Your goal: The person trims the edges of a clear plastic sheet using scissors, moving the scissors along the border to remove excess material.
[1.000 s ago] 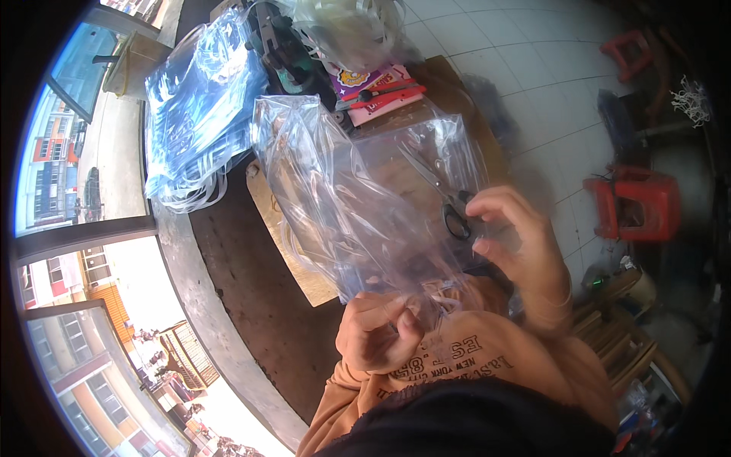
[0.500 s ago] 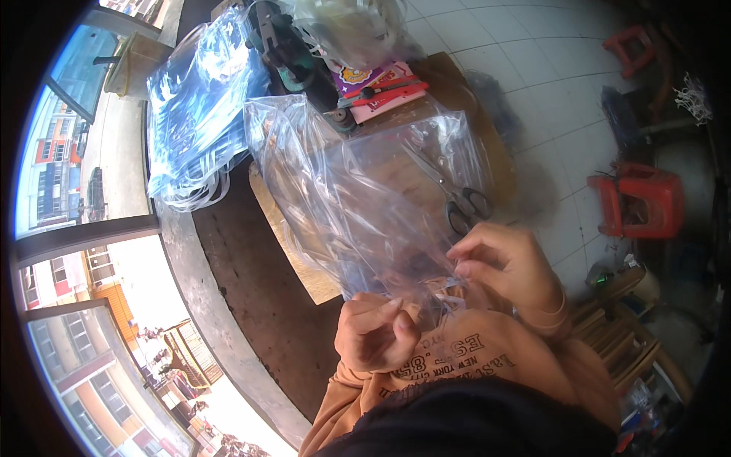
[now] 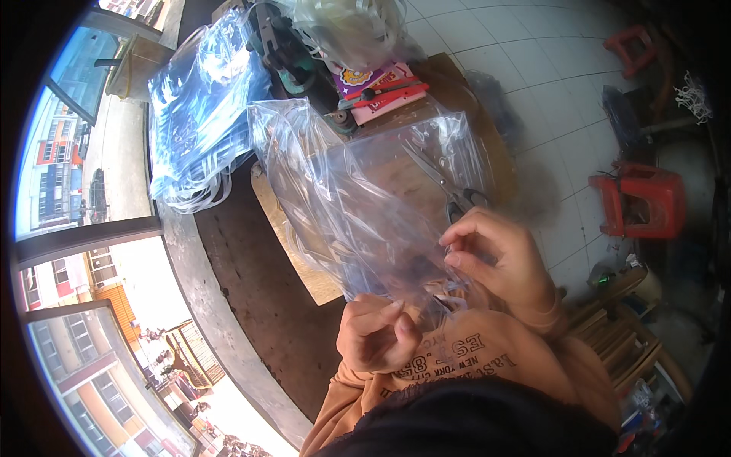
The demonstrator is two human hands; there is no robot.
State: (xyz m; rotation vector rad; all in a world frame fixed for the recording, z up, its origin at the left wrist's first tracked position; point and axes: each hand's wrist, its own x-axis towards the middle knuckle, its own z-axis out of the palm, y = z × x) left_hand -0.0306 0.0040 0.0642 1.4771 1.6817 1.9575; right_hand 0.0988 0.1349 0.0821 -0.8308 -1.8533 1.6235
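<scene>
Wooden board (image 3: 304,251) underneath; both hands' (image 3: 377,335) (image 3: 499,263) grip pinches clear bag's (image 3: 365,190) near edge.

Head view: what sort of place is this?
Probably a small home workshop for plastic bags, on an upper floor: a wooden worktable with scissors and a metal machine, a pile of clear bags, and a street-facing window.

Little free room near: clear bag (image 3: 365,198) spread across the desk (image 3: 251,266), draped between left hand (image 3: 377,335) and right hand (image 3: 499,263). Scissors (image 3: 445,186) just beyond the right hand, under the plastic. Far side crowded by a green machine (image 3: 293,65), bag stack (image 3: 194,114) at far left, red packets (image 3: 381,87). Open strip of dark desk at left, along the window ledge.
</scene>
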